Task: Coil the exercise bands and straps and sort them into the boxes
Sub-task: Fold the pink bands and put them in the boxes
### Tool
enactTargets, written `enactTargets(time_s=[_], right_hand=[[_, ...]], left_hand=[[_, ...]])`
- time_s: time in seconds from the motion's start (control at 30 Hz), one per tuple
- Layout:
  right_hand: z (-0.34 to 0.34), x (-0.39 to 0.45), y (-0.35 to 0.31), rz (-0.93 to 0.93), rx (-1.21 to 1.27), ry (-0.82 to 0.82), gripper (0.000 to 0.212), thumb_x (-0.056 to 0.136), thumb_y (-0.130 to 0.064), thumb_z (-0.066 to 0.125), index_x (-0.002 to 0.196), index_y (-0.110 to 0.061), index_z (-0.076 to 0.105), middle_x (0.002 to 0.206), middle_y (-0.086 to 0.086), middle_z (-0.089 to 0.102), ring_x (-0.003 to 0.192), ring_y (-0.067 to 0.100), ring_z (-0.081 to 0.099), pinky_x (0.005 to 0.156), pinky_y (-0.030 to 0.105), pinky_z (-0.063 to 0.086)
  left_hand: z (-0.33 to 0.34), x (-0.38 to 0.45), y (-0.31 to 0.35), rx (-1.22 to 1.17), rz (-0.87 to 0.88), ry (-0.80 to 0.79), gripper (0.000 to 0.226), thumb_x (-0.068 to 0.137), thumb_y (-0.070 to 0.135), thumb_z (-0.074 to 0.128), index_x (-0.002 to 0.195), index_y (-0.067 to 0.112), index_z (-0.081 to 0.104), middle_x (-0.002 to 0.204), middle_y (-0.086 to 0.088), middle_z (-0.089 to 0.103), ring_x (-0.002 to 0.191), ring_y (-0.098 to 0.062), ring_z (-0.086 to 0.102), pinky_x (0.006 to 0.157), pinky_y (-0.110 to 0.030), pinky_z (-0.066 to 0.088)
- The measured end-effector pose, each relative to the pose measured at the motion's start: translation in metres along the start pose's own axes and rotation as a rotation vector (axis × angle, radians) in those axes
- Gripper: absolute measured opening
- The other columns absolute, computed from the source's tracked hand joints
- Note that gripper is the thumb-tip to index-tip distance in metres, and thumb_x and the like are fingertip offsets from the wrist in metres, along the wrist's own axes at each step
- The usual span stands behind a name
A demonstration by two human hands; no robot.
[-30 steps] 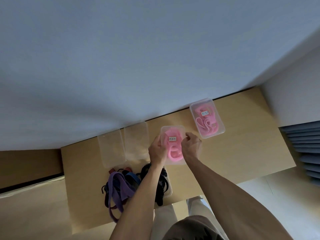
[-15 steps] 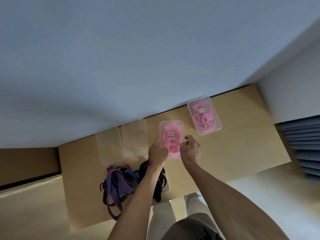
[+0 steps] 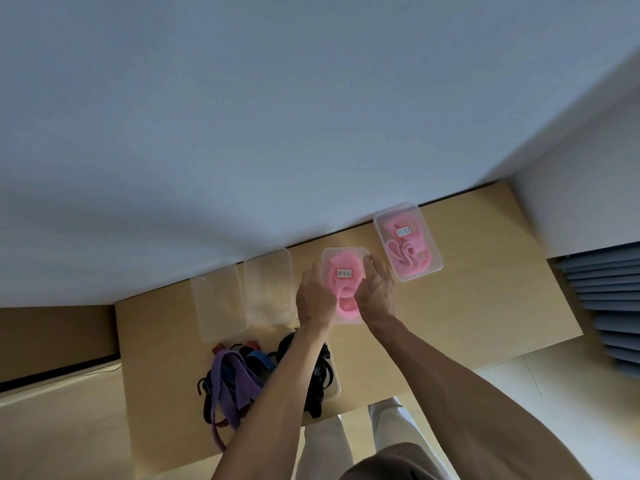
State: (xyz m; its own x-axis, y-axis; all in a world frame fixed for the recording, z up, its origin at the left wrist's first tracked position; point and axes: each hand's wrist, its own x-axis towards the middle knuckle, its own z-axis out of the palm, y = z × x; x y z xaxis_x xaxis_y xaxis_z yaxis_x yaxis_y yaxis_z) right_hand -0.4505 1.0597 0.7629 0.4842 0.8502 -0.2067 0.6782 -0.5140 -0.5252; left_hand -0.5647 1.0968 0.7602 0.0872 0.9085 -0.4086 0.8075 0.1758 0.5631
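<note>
Bands and straps, purple (image 3: 232,379), blue (image 3: 259,358) and black (image 3: 317,379), are heaped at the near edge of the wooden table (image 3: 467,317), the black ones lying in a clear box partly hidden by the left forearm. Farther in, a lidded box (image 3: 343,252) of pink bands is gripped on its two long sides by the left hand (image 3: 316,296) and right hand (image 3: 375,289). Two clear lids (image 3: 242,292) are seen to its left. By the wall, just beside the right hand, a second lidded box (image 3: 408,240) of pink bands is set.
</note>
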Motion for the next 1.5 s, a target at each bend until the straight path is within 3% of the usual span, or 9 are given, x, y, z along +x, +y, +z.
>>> enactTargets(time_s=[0.13, 0.5, 0.67, 0.77, 0.9, 1.0, 1.2, 1.37, 1.5], right_hand=[[0.005, 0.009, 0.005, -0.013, -0.121, -0.167, 0.028, 0.085, 0.003, 0.059, 0.113, 0.002, 0.062, 0.153, 0.013, 0.043, 0.127, 0.033, 0.055, 0.093, 0.040, 0.053], [-0.003, 0.031, -0.004, -0.100, -0.230, -0.197, 0.039, 0.088, -0.006, 0.057, 0.127, -0.002, 0.055, 0.158, 0.011, 0.035, 0.139, 0.027, 0.042, 0.114, 0.038, 0.034], [-0.017, 0.030, -0.005, -0.132, -0.184, -0.007, 0.046, 0.076, 0.003, 0.048, 0.119, -0.003, 0.061, 0.139, 0.024, 0.050, 0.132, 0.041, 0.045, 0.112, 0.053, 0.033], [-0.027, 0.022, 0.008, -0.067, -0.125, 0.128, 0.057, 0.074, 0.005, 0.037, 0.124, -0.005, 0.062, 0.137, 0.028, 0.051, 0.131, 0.047, 0.045, 0.103, 0.059, 0.042], [-0.031, 0.018, 0.030, 0.080, -0.186, -0.038, 0.072, 0.078, 0.008, 0.051, 0.147, -0.012, 0.045, 0.158, 0.018, 0.031, 0.146, 0.038, 0.027, 0.108, 0.054, 0.036], [-0.028, 0.018, 0.036, 0.101, -0.213, -0.085, 0.070, 0.083, 0.004, 0.051, 0.149, -0.016, 0.042, 0.162, 0.014, 0.024, 0.149, 0.033, 0.021, 0.109, 0.050, 0.036], [-0.031, 0.027, 0.038, 0.072, -0.177, -0.018, 0.058, 0.076, 0.008, 0.057, 0.132, -0.009, 0.058, 0.138, 0.021, 0.049, 0.121, 0.040, 0.050, 0.088, 0.050, 0.047], [-0.027, 0.028, 0.042, 0.049, -0.180, -0.041, 0.032, 0.077, 0.000, 0.065, 0.107, -0.013, 0.066, 0.135, 0.017, 0.051, 0.123, 0.039, 0.049, 0.085, 0.049, 0.052], [-0.026, 0.028, 0.044, 0.042, -0.259, -0.119, 0.045, 0.073, -0.011, 0.081, 0.114, -0.018, 0.062, 0.142, 0.014, 0.045, 0.133, 0.035, 0.041, 0.096, 0.047, 0.044]], left_hand=[[0.001, 0.019, 0.007, 0.066, 0.129, 0.002, 0.031, 0.103, 0.022, 0.039, 0.129, 0.018, 0.055, 0.096, -0.008, 0.063, 0.086, -0.028, 0.063, 0.067, -0.032, 0.046], [-0.004, 0.051, 0.022, 0.098, 0.138, -0.078, 0.025, 0.100, 0.021, 0.046, 0.120, 0.018, 0.061, 0.103, -0.010, 0.069, 0.093, -0.031, 0.064, 0.067, -0.029, 0.038], [-0.005, 0.031, 0.024, 0.102, 0.123, -0.014, 0.036, 0.098, 0.030, 0.040, 0.131, 0.019, 0.048, 0.129, -0.008, 0.055, 0.115, -0.029, 0.056, 0.078, -0.034, 0.045], [0.000, 0.007, 0.012, 0.430, 0.374, -0.058, 0.062, 0.091, 0.050, 0.051, 0.145, 0.020, 0.042, 0.151, -0.006, 0.036, 0.136, -0.026, 0.040, 0.096, -0.034, 0.050], [0.009, -0.004, -0.003, 0.516, 0.402, -0.235, 0.118, 0.074, 0.057, 0.077, 0.159, 0.009, 0.011, 0.168, -0.016, 0.000, 0.155, -0.031, 0.005, 0.117, -0.040, 0.033], [0.020, -0.001, 0.009, 0.518, 0.357, -0.192, 0.111, 0.076, 0.052, 0.079, 0.158, 0.011, 0.015, 0.168, -0.016, -0.004, 0.155, -0.032, 0.001, 0.119, -0.042, 0.029], [0.030, 0.011, 0.035, 0.467, 0.339, -0.054, 0.085, 0.075, 0.064, 0.067, 0.144, 0.022, 0.039, 0.163, -0.015, 0.018, 0.153, -0.031, 0.011, 0.112, -0.041, 0.039], [0.046, 0.013, 0.043, 0.403, 0.222, -0.090, 0.104, 0.083, 0.065, 0.065, 0.157, 0.007, 0.020, 0.166, -0.024, -0.002, 0.155, -0.035, -0.002, 0.124, -0.040, 0.017], [0.041, 0.011, 0.046, 0.403, 0.218, -0.090, 0.098, 0.081, 0.058, 0.069, 0.155, 0.012, 0.025, 0.167, -0.020, 0.002, 0.155, -0.033, 0.002, 0.122, -0.041, 0.020]])
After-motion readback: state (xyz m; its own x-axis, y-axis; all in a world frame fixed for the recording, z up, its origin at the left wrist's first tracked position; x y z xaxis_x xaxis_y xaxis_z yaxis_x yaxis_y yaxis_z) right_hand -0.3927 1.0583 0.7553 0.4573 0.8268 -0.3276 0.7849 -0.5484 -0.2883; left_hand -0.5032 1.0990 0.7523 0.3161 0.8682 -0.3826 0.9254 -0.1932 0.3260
